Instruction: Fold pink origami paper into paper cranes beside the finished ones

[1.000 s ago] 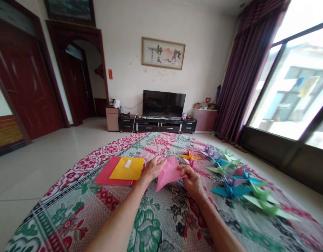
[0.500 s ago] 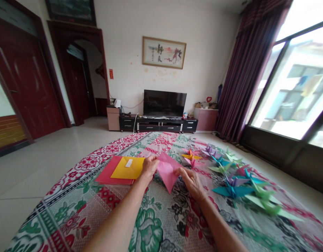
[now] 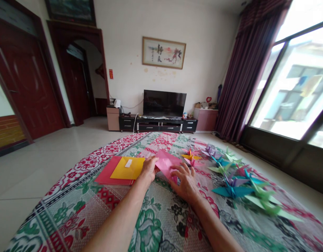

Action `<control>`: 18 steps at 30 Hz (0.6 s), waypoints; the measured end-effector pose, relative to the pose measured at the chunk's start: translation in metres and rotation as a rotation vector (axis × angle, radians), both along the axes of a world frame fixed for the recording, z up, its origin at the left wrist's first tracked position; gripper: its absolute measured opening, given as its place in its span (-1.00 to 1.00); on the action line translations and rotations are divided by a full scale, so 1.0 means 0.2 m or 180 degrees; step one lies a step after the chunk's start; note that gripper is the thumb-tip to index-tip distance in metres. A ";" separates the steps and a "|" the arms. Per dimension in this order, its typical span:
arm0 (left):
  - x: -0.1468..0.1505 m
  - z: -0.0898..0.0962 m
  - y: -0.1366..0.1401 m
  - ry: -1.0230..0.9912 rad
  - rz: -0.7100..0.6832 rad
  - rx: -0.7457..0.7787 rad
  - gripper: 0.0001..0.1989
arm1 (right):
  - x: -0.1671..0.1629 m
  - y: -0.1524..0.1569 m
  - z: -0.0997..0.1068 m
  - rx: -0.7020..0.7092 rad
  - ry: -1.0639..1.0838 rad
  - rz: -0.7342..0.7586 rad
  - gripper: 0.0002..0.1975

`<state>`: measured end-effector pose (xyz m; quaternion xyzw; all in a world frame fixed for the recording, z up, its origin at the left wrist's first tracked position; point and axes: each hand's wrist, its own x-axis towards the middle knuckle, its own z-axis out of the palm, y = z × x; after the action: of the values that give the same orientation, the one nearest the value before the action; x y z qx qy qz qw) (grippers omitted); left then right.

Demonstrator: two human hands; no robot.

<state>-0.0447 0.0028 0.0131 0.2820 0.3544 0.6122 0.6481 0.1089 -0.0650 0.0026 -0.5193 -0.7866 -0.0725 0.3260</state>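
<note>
A pink sheet of origami paper is between my two hands above the patterned tablecloth. My left hand pinches its left corner, fingers closed. At its lower right edge is my right hand, thumb below and curled fingers above, closed on the paper. Just left of my left hand lies a yellow sheet bearing a small white slip, on top of red sheets. A yellow paper crane and a pink one stand just beyond my right hand.
Several folded cranes in blue, green and purple, among them a blue crane and a green crane, spread over the table's right side. Across the floor, a television stands on a black cabinet. A purple curtain hangs by the window.
My right hand has shifted from the paper's right corner to its lower edge, its fingers now over the sheet. The paper has turned and its lower point is now hidden by that hand.
</note>
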 end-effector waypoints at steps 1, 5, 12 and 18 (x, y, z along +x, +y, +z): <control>0.00 0.00 0.00 -0.0025 -0.0016 0.0028 -0.77 | 0.00 0.00 0.00 0.0036 -0.0008 0.0009 -0.91; -0.02 0.00 0.01 -0.0052 -0.0040 0.0252 -0.79 | 0.00 0.01 0.00 0.0152 0.0008 0.0035 -0.92; -0.05 0.02 0.00 0.0434 0.0055 0.0459 -0.80 | 0.05 0.02 -0.01 0.0299 0.0079 -0.0112 -0.86; -0.04 -0.02 0.01 0.0633 0.0153 0.0471 -0.84 | 0.04 0.02 -0.02 0.0192 0.0228 -0.0280 -0.72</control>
<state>-0.0518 0.0040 0.0098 0.3799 0.3774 0.6211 0.5723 0.1163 -0.0613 -0.0024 -0.5455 -0.7483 -0.0918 0.3660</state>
